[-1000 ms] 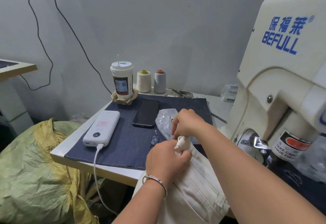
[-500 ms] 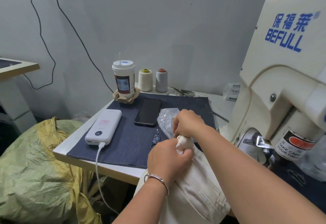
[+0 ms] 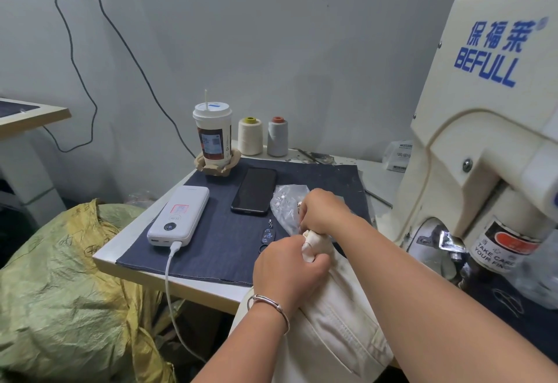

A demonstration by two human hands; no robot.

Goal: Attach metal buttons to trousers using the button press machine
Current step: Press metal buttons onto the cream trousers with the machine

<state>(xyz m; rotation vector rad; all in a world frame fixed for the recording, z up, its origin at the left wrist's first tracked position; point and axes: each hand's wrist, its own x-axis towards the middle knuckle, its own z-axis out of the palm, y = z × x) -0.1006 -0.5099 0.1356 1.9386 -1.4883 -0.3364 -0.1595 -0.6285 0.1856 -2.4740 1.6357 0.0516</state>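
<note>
Cream trousers (image 3: 335, 322) hang over the table's front edge. My left hand (image 3: 287, 268) grips a bunched fold of the fabric near its top. Just beyond it my right hand (image 3: 321, 210) curls around the same bunched end, over a clear plastic bag of small metal buttons (image 3: 285, 206). The cream button press machine (image 3: 483, 129) stands at the right, its press head (image 3: 447, 241) a short way right of my hands. What my right fingers pinch is hidden.
A dark blue cloth (image 3: 217, 231) covers the table. On it lie a white power bank (image 3: 179, 215) with cable, a black phone (image 3: 254, 190), a drink cup (image 3: 213, 133) and two thread spools (image 3: 262, 136). A yellow-green sack (image 3: 60, 292) sits left of the table.
Both hands stay on the bunched trouser fabric, shifting only slightly. The camera view has drifted a little.
</note>
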